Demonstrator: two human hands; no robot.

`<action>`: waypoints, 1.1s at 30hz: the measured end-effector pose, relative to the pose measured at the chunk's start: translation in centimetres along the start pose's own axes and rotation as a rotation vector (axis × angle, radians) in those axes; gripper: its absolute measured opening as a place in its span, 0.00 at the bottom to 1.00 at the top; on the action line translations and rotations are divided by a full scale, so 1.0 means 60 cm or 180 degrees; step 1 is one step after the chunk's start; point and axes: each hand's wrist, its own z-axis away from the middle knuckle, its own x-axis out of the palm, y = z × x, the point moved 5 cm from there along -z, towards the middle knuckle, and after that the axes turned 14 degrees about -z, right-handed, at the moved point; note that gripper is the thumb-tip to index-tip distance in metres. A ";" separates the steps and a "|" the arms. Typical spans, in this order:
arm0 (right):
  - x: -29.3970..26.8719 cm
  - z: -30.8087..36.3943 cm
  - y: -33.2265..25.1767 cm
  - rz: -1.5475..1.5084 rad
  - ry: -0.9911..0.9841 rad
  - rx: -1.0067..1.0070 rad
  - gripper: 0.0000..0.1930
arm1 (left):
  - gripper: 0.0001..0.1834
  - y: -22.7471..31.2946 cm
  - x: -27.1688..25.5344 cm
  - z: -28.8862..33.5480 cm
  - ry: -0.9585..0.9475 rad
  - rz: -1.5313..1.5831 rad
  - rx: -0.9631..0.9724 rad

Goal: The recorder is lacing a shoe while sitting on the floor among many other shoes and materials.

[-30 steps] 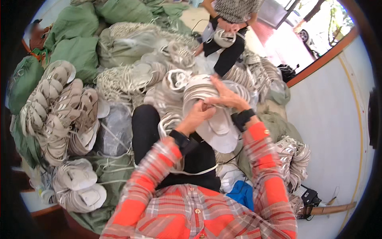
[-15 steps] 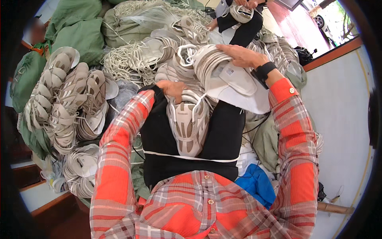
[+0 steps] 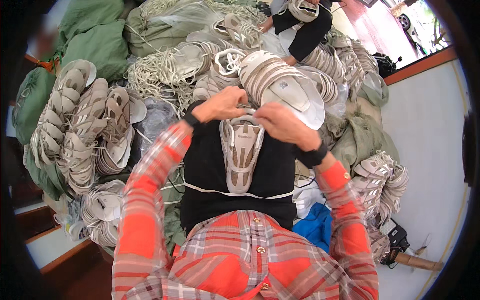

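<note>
Single shoe upper: off-white, tan mesh panels split by pale strips. Lies lengthwise on black-trousered lap, between the thighs. Rounded toe points near; collar at far end, thick pale rim partly hidden. Small dark lettering just near of the collar. Body holds its shape, narrowing from collar toward toe, outer face up.

Room between sleeves — beyond the hands, stacked uppers obstruct.
</note>
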 end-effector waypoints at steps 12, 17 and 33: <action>0.059 0.011 0.055 0.0480 -0.0645 0.0124 0.11 | 0.16 0.077 0.021 0.105 -0.0767 0.1381 -0.0549; 0.070 -0.012 0.071 0.1173 -0.0418 0.0105 0.11 | 0.18 0.083 0.027 0.097 -0.0736 0.1268 -0.0922; 0.037 0.047 0.033 -0.0719 -0.0009 0.0523 0.24 | 0.25 0.127 0.034 0.081 -0.0026 -0.0674 -0.1461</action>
